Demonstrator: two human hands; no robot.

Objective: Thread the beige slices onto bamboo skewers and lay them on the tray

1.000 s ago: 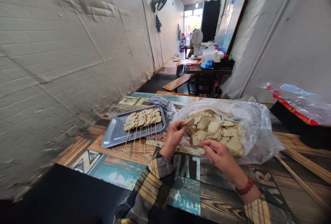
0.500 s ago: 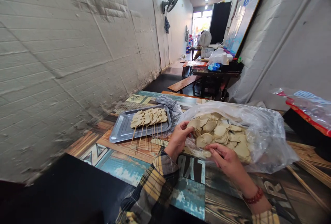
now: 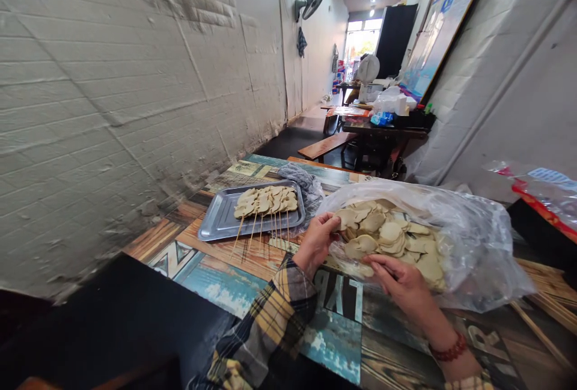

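Observation:
My left hand [image 3: 321,238] is closed, thumb and fingers pinching the edge of a flat beige slice [image 3: 347,218] at the left side of a clear plastic bag [image 3: 484,240]. Many similar slices [image 3: 391,235] lie heaped in the bag's mouth. My right hand [image 3: 399,279] is pinched shut at the near edge of the heap; what sits between its fingertips is too small to make out. To the left, a metal tray [image 3: 219,217] carries several skewers [image 3: 265,201] threaded with beige slices, their bare stick ends jutting over the near rim.
A grey cloth [image 3: 300,176] lies behind the tray. Loose wooden sticks [image 3: 543,312] rest on the patterned table [image 3: 252,285] at the right, near a black container [image 3: 536,228] with red-edged plastic packaging. Beyond stand a bench [image 3: 327,145] and another cluttered table.
The view has shifted slightly, so the scene sits a little further right. Both hands stay at the bag in nearly the same pose.

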